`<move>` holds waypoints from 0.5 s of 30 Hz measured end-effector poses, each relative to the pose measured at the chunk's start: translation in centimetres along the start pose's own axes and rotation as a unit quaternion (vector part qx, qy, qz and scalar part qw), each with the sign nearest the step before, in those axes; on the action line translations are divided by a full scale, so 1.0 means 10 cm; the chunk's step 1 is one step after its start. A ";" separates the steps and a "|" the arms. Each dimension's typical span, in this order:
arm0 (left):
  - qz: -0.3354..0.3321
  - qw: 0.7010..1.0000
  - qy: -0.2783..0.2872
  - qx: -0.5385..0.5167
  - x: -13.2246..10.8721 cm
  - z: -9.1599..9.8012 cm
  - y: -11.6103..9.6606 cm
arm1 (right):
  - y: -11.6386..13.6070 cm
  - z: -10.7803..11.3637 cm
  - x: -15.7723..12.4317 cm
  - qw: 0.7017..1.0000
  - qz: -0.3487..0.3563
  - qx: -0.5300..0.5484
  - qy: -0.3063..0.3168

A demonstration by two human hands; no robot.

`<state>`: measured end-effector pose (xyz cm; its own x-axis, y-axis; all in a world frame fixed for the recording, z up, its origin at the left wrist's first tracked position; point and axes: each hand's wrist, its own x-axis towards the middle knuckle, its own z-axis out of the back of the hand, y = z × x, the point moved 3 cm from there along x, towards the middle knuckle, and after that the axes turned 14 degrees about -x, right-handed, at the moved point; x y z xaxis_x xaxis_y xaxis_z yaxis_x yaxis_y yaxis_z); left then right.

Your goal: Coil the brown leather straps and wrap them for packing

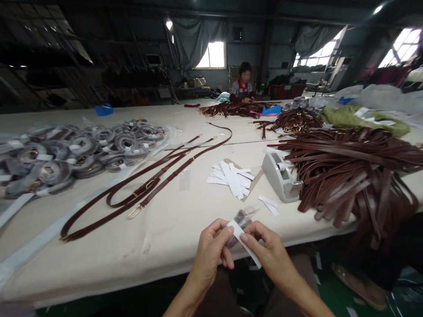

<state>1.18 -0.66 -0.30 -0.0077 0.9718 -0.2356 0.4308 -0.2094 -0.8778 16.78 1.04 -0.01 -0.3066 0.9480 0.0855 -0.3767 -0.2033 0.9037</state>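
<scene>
Both hands pinch a white paper slip (245, 243) at the near tabletop (158, 237) edge: left hand (211, 251) and right hand (268, 253) closed on it. Best kept taut while peeling.

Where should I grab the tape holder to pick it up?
Grab the tape holder around its tall rounded back, coming down from above with fingers on its two flat sides. That is probably safest: the low front tip by the belts looks like the cutting end, and the paper slips lie close on its other side.
</scene>
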 end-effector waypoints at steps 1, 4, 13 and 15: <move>-0.003 1.000 -0.011 -0.006 0.00 -0.01 0.02 | -0.01 -0.02 0.02 1.000 0.009 -0.007 -0.002; 0.003 0.997 -0.060 -0.047 0.02 -0.01 0.08 | 0.07 -0.10 -0.02 0.974 0.149 -0.151 -0.073; 0.002 0.991 -0.109 -0.083 0.15 0.15 0.05 | 0.40 0.33 -0.40 0.909 0.321 -0.203 -0.172; 0.007 0.990 -0.108 -0.085 0.14 0.17 0.05 | 0.27 0.56 -0.23 0.927 0.218 -0.176 -0.248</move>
<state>-0.12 0.36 -1.77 -0.1851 0.9191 -0.3479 0.5776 -0.1846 -0.7952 21.37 -0.31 4.58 -0.0906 0.7349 0.6721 -0.5999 -0.5789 0.5522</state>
